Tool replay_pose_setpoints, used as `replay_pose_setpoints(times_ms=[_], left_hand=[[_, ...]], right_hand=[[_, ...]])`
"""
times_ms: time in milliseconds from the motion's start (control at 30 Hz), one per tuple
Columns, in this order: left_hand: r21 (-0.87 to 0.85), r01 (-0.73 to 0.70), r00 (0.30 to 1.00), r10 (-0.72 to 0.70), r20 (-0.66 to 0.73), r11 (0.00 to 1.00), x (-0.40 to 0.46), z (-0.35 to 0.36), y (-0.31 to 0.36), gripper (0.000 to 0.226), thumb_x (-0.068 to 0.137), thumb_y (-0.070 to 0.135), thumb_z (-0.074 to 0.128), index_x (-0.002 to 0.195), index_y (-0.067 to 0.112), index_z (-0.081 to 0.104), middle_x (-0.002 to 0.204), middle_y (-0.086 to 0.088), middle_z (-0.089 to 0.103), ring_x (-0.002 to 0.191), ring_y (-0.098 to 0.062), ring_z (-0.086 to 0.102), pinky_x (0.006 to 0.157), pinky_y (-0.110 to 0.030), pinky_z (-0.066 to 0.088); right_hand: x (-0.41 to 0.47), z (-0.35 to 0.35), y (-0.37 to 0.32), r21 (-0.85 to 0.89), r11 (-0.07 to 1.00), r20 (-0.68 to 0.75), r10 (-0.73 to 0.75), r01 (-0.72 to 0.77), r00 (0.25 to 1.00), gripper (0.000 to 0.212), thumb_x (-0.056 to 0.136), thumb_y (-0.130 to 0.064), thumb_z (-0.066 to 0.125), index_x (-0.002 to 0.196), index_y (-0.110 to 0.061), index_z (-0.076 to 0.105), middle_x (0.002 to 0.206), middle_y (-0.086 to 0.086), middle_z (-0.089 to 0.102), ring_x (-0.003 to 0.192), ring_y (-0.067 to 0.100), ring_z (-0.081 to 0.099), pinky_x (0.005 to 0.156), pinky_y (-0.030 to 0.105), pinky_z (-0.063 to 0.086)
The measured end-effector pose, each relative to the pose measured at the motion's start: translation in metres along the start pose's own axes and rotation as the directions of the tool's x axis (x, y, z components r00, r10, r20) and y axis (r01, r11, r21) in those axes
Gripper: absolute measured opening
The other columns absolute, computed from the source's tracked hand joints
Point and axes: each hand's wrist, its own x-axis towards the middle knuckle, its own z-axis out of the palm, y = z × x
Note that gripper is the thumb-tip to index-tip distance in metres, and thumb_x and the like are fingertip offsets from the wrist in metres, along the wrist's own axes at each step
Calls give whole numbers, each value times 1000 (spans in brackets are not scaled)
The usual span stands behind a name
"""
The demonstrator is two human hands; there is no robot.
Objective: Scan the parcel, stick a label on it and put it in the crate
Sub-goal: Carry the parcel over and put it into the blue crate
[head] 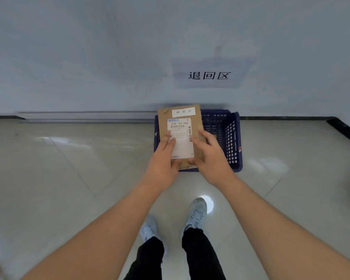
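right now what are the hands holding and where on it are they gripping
Both hands hold the brown parcel over the blue crate. The left hand grips its lower left edge, the right hand its lower right edge, fingers lying on the top face.

arms: bare to the frame edge, no sleeves, watch or rings seen | left hand (163, 158), right hand (209, 156): ungloved | trousers (198, 253): black | sneakers (197, 212): pale grey-white, laced
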Motion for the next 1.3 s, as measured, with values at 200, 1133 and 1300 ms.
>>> replay_pose_setpoints(times_ms=[200, 1133, 1300], left_hand=[[51, 17, 996, -22, 82, 999, 70, 64, -78, 74, 96, 8, 64, 160, 11, 25, 170, 3, 10, 152, -13, 19, 113, -13, 16], [82, 57, 984, -70, 162, 995, 274, 264, -311, 72, 92, -2, 61, 156, 4, 27, 166, 2, 11, 142, -17, 34, 107, -12, 19], [128, 84, 986, -101, 130, 988, 278, 281, -319, 83, 88, -6, 63, 158, 4, 20, 167, 0, 7, 145, -26, 33, 120, -37, 34]], right_hand=[[52, 68, 83, 11, 999, -29, 53, -53, 998, 74, 82, 7, 82, 150, -4, 53, 167, 12, 29, 149, 10, 26, 111, -1, 26], [250, 260, 332, -214, 970, 143, 149, -117, 978, 85, 92, -11, 77, 163, -10, 31, 175, 8, 4, 159, 30, 18, 128, 39, 22], [258, 275, 344, -336, 935, 142, 170, -114, 975, 88, 94, -11, 75, 165, -19, 24, 176, 1, -4, 151, 37, 33, 120, 48, 38]])
